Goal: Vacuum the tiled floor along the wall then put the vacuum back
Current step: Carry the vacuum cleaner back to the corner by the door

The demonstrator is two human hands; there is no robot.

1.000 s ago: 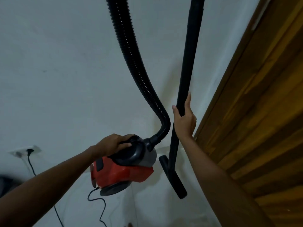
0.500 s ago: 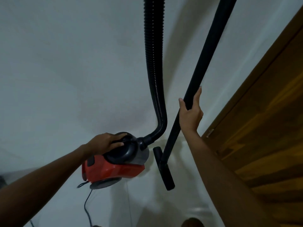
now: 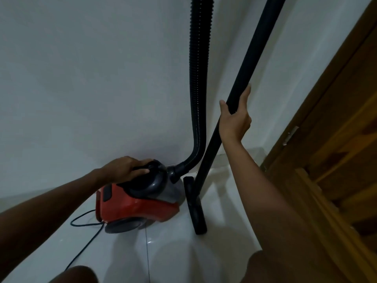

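A red and grey canister vacuum [image 3: 140, 207] stands on the white tiled floor [image 3: 173, 252], close to the white wall [image 3: 91, 78]. My left hand [image 3: 126, 168] grips the dark handle on top of the canister. A black ribbed hose [image 3: 196, 78] rises from the canister's front and leaves the top of the view. My right hand [image 3: 234, 117] is wrapped around the black wand [image 3: 251, 52], which leans upright. The wand's black floor nozzle [image 3: 194, 207] rests on the tiles just right of the canister.
A brown wooden door [image 3: 336, 150] and its frame fill the right side. The black power cord [image 3: 87, 235] loops on the tiles left of the canister and trails toward me. My knees show at the bottom edge.
The canister has come down onto the tiles near the wall. The nozzle now rests on the floor. The view has tilted down and the wall socket has left the frame.
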